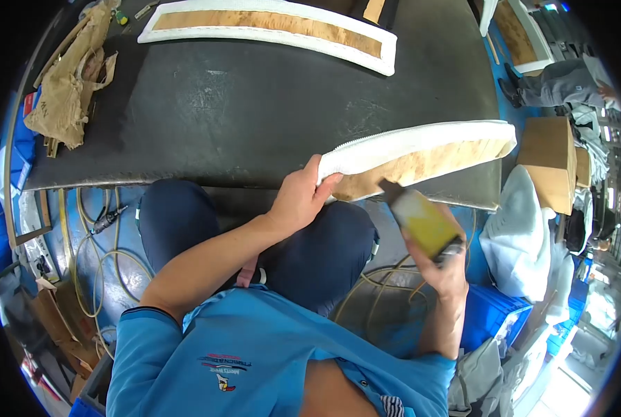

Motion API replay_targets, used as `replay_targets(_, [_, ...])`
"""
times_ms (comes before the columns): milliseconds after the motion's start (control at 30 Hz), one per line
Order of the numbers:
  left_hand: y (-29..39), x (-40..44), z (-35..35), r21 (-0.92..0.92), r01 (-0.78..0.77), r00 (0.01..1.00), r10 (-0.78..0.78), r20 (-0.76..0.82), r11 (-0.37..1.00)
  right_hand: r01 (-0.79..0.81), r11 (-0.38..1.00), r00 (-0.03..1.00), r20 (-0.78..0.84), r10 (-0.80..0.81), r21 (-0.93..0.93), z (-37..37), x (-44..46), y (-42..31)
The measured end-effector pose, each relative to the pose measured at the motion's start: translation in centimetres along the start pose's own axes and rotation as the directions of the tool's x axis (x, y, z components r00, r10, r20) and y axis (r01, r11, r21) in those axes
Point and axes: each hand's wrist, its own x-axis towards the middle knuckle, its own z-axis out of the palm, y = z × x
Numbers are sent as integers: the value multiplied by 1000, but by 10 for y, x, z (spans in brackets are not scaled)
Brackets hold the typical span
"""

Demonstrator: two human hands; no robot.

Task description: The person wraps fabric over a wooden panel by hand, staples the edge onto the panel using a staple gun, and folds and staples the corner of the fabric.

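My left hand (298, 198) is closed around the near left end of a long wooden board (421, 165) edged with white fabric (421, 141). The board lies tilted along the front edge of the dark worktable, its far end pointing right. In my right hand (441, 267) is a yellow-and-black staple gun (421, 222), smeared by motion, its dark nose pointing up and left towards the board. The nose is a little below the board's wooden face; whether it touches cannot be made out.
Another fabric-edged board (268, 24) lies at the back of the dark worktable (206, 104). Crumpled brown paper (74, 83) is at the left. Hoses (109, 260) coil on the floor. A cardboard box (548, 160), white bags (519, 236) and a blue crate (491, 316) stand right; another person (560, 83) is beyond.
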Motion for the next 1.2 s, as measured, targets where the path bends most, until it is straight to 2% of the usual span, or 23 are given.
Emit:
replay_targets(33, [-3, 1, -2, 38, 6, 999, -7, 33, 999, 0, 1000, 1000, 9, 0, -7, 5, 16, -16])
replay_targets(67, [-2, 1, -3, 32, 7, 1000, -8, 26, 999, 167, 952, 979, 157, -130, -258, 10, 30, -30])
replay_targets(100, [-1, 2, -4, -1, -24, 1000, 24, 14, 1000, 352, 814, 921, 326, -213, -462, 15, 41, -38])
replay_targets(167, [0, 3, -7, -45, -54, 999, 54, 0, 998, 373, 808, 906, 367, -211, -457, 29, 54, -31])
replay_targets(267, [1, 3, -12, -2, -52, 998, 52, 30, 999, 386, 808, 895, 394, -211, -445, 35, 59, -24])
replay_targets(333, [4, 4, -17, -76, 16, 990, -5, 140, 997, 319, 836, 919, 360, -159, -447, 35, 59, -25])
replay_targets(367, [2, 4, -20, -75, 17, 990, -7, 138, 997, 322, 836, 918, 362, -161, -445, 35, 60, -25])
replay_targets(433, [-3, 4, -22, -361, 39, 979, 36, 200, 932, 404, 797, 906, 317, -281, -449, 35, 59, -24])
replay_targets(567, [-7, 8, -19, -326, -18, 983, 76, 165, 945, 430, 767, 897, 321, -303, -476, 34, 62, -18])
replay_targets(633, [-9, 7, -20, -131, 78, 967, -42, 252, 988, 470, 713, 877, 363, -314, -520, 32, 64, -16])
replay_targets(733, [-9, 5, -18, -90, 36, 973, -15, 232, 995, 511, 715, 855, 369, -365, -477, 28, 70, -15])
replay_targets(867, [-3, 5, -16, -132, 11, 982, 14, 189, 991, 516, 722, 850, 381, -364, -461, 28, 71, -17])
replay_targets(967, [-1, 6, -17, -118, 44, 981, -20, 191, 992, 513, 728, 849, 398, -349, -456, 30, 71, -18])
replay_targets(1200, [-1, 5, -20, -43, -23, 979, 31, 200, 999, 491, 714, 859, 411, -305, -499, 30, 69, -28])
